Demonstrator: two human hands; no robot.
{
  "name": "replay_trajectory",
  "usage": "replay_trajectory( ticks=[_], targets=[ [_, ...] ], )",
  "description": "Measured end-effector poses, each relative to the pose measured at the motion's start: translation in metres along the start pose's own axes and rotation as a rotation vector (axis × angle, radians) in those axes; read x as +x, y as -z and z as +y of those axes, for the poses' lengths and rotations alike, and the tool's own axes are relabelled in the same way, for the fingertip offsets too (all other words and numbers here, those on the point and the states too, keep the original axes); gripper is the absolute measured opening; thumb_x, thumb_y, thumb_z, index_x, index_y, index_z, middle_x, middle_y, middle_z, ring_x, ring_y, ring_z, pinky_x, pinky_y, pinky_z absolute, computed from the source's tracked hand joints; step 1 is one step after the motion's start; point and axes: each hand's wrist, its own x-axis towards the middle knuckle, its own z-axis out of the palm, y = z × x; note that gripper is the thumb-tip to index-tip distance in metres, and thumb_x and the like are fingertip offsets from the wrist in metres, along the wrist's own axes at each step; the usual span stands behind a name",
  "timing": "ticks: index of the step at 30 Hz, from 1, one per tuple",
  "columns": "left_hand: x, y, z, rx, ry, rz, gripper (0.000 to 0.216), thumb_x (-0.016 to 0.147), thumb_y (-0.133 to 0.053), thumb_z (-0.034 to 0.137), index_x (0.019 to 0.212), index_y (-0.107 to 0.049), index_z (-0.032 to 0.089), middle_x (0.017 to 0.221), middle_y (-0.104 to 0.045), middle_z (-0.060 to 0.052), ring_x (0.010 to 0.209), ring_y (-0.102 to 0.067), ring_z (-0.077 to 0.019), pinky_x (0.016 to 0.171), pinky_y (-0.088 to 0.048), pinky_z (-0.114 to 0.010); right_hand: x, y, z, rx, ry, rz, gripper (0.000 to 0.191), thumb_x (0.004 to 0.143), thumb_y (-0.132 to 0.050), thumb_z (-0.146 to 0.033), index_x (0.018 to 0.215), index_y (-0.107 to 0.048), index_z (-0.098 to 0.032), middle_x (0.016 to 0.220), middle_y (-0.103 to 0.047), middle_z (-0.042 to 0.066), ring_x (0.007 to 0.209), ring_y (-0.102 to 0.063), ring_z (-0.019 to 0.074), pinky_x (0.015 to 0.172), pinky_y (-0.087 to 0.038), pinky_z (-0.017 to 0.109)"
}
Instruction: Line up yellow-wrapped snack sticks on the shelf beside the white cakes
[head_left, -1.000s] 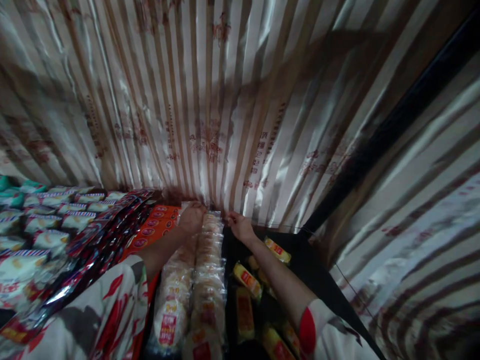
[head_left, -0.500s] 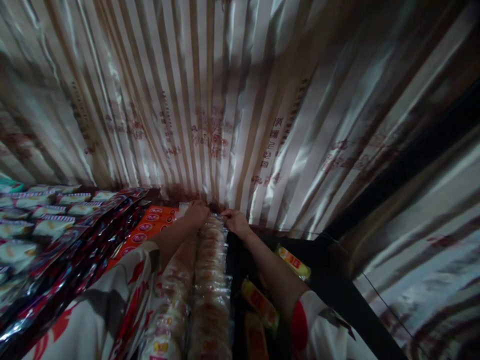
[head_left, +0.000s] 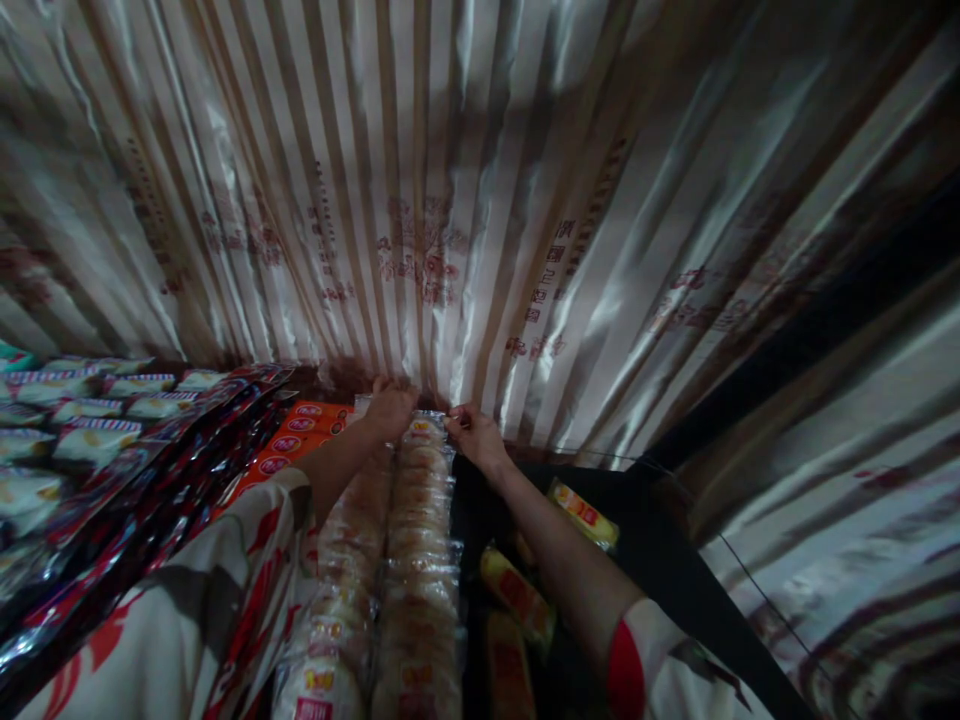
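Two long rows of round, flat pastries in clear wrappers run away from me, overlapping one another. At the far end of the right row lies a wrapped pastry (head_left: 421, 430) with a small yellow label. My left hand (head_left: 391, 410) is closed at its left far corner, fingertips partly hidden. On the opposite side, my right hand (head_left: 477, 440) pinches the wrapper's right edge between thumb and fingers. The left row of wrapped pastries (head_left: 352, 545) passes beside my left forearm.
Orange packets (head_left: 296, 445), dark red shiny packets (head_left: 180, 480) and white packets (head_left: 97, 440) lie leftward. Several yellow packets (head_left: 517, 595) rest on the black surface (head_left: 660, 570) at right. A striped, printed curtain (head_left: 420, 200) hangs close behind the hands.
The far-end pastry's yellow label now shows between my hands. My right hand has turned slightly and sits a little farther right. The camera view has shifted slightly.
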Motion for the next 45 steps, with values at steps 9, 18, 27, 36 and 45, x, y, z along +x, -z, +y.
replay_trajectory(
  ticks=[9,18,27,36,45],
  targets=[
    [-0.003,0.0,0.001,-0.098,0.019,-0.012,0.018,0.076,-0.046,0.014,0.085,-0.061,0.018,0.085,-0.068,-0.005,0.091,-0.059,-0.021,0.099,-0.024,-0.049,-0.005,0.001,0.009,0.063,-0.005,-0.172,0.013,0.067,-0.061,-0.03,0.071,-0.063,-0.018,0.066,-0.065,-0.002,0.063,-0.058,0.0122,0.062,-0.045,0.023],
    [-0.007,0.004,0.006,-0.071,-0.032,-0.007,0.015,0.077,-0.048,0.019,0.083,-0.061,0.015,0.091,-0.068,-0.01,0.1,-0.056,-0.0235,0.101,-0.019,-0.054,-0.006,-0.005,0.006,-0.007,-0.01,-0.083,0.006,0.07,-0.055,-0.021,0.068,-0.06,-0.019,0.066,-0.063,-0.003,0.063,-0.058,0.0115,0.063,-0.046,0.022],
    [-0.011,0.008,0.007,-0.054,-0.039,-0.139,0.016,0.073,-0.051,0.022,0.076,-0.067,0.018,0.095,-0.068,-0.008,0.118,-0.042,-0.0284,0.102,-0.02,-0.052,-0.005,-0.012,-0.003,-0.045,-0.048,-0.009,0.006,0.074,-0.053,-0.02,0.069,-0.058,-0.02,0.07,-0.064,0.0,0.067,-0.059,0.0134,0.067,-0.046,0.024],
    [-0.012,0.004,0.012,-0.005,-0.088,-0.004,0.014,0.072,-0.054,0.023,0.074,-0.066,0.016,0.088,-0.064,-0.011,0.102,-0.045,-0.0265,0.091,-0.031,-0.042,-0.026,0.007,-0.008,-0.135,0.022,-0.021,0.026,0.079,-0.048,-0.045,0.072,-0.057,-0.021,0.067,-0.061,-0.001,0.061,-0.056,0.013,0.06,-0.042,0.024],
    [-0.015,0.01,0.015,0.022,-0.062,-0.071,0.019,0.076,-0.049,0.02,0.078,-0.067,0.015,0.089,-0.066,-0.011,0.099,-0.048,-0.0259,0.091,-0.031,-0.042,-0.026,0.003,0.002,0.219,-0.066,-0.321,0.022,0.07,-0.058,-0.039,0.068,-0.061,-0.017,0.054,-0.056,-0.005,0.049,-0.047,0.0084,0.052,-0.038,0.021]
  ],
)
